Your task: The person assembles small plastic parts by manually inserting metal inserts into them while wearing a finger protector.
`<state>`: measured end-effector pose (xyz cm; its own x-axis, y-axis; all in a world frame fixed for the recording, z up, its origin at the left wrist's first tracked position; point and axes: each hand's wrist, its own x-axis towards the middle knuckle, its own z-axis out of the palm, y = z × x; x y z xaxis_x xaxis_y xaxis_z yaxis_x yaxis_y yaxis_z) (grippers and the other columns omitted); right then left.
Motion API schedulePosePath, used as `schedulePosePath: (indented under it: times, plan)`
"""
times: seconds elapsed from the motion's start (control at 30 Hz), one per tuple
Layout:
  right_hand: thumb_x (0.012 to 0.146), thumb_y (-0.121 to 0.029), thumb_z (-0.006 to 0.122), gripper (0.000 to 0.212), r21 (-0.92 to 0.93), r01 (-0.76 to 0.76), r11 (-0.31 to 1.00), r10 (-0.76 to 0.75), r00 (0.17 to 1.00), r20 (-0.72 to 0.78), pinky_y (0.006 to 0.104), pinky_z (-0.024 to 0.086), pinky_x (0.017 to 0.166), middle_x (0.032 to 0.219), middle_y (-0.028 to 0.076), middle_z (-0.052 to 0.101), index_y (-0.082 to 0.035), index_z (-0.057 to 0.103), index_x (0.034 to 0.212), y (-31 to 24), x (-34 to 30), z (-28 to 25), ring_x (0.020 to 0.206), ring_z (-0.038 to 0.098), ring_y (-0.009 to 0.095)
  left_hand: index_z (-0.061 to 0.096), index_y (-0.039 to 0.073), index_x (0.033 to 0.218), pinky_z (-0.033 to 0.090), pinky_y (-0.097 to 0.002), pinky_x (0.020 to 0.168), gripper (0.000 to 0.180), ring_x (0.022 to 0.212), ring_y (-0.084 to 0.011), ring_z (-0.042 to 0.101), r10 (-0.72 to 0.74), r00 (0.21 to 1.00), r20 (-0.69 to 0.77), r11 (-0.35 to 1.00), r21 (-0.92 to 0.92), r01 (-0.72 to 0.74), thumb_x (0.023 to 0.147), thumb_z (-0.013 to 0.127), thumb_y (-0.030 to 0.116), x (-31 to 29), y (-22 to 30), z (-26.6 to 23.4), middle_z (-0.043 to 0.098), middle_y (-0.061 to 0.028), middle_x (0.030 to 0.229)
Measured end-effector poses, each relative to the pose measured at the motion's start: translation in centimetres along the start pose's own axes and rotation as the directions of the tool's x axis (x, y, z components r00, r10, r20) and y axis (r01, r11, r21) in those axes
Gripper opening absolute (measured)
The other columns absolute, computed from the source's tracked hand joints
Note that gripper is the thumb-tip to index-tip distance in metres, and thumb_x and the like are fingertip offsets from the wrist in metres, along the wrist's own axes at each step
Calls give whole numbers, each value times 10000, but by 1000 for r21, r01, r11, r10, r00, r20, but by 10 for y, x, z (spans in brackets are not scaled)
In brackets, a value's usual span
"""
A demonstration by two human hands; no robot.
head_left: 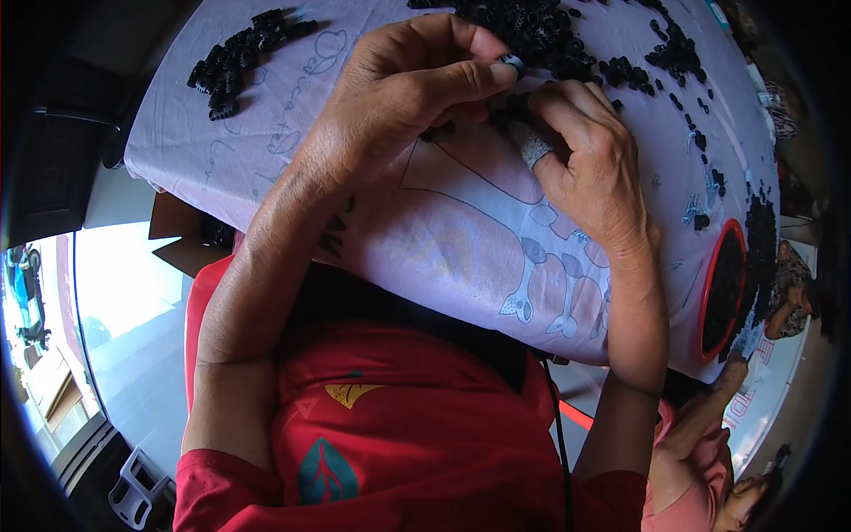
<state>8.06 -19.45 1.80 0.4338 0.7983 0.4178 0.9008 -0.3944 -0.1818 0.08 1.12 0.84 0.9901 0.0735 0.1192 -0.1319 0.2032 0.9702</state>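
Note:
Over the far middle of the cloth-covered table, my left hand (403, 89) pinches a small dark ring-like piece (511, 64) with a pale shine between thumb and index finger. Close beside it, to the right, my right hand (592, 146) has its fingers bent inward and together. A pale wrap (529, 144) goes round one of its digits. Dark bits show near those fingertips, but what they hold is too hidden to make out. Just beyond both hands lies a heap of small black ribbed plastic parts (541, 31).
A separate cluster of black cylindrical parts (235, 62) lies at the far left. Loose black bits trail down the right side toward a red-rimmed basin (720, 288) of dark pieces. A cardboard box (177, 226) stands below the left edge. Another person in pink (691, 479) sits at the lower right.

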Motion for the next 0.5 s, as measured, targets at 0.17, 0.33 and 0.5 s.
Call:
schedulePosePath:
  times: [0.17,0.33,0.5]
  plan:
    - [723,14,659,308,84,-39,996,39,999,6,422,536,828,976,121,649,-36,668,1027,-3,-1,-2,936,636,327,676,87,1074,405,-167,594,154,721,-30,589,22,1000,12,998,51,-23,958,706,186,0,-2,0,656,35,854]
    - [711,28,652,295,70,1,998,-1,1000,-1,421,540,799,938,130,647,-22,654,1002,0,-3,1,900,641,330,676,85,1085,407,-168,601,159,728,-31,592,12,1000,15,998,54,-13,957,707,174,-1,-1,0,657,37,869]
    - [729,28,657,270,79,-12,997,13,1000,-14,412,544,778,929,135,658,-14,658,996,-1,-5,-3,887,650,325,674,82,1091,411,-172,608,168,734,-35,595,15,1000,22,998,55,-16,952,713,169,-1,-2,0,658,34,879]
